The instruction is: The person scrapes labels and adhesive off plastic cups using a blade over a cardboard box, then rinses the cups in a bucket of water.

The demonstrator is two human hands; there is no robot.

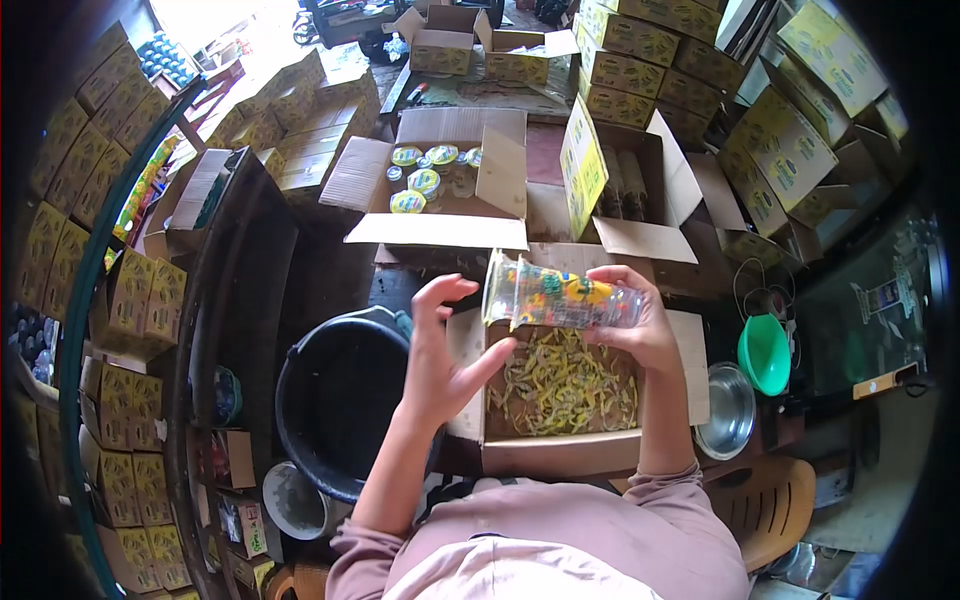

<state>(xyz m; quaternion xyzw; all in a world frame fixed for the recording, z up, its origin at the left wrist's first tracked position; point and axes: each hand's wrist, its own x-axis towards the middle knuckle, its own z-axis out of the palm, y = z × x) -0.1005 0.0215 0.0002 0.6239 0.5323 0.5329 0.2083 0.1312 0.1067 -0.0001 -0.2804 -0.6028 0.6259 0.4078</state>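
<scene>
My right hand (648, 325) grips the base end of clear printed plastic cups (555, 293), nested in a short stack and lying sideways in the air. Their open rims face left. My left hand (440, 355) is open beside the rims, thumb and fingers spread apart; whether the thumb touches the rim I cannot tell. Below the cups stands an open cardboard box (560, 455), its bottom covered with thin yellow-green strips (570, 385).
Behind are a carton (460, 125) of lidded cups and a carton (672, 180) holding stacked cups. A black tub (290, 400) stands left; a metal bowl (727, 440) and green basin (765, 355) sit right. Stacked yellow cartons (625, 75) line the sides.
</scene>
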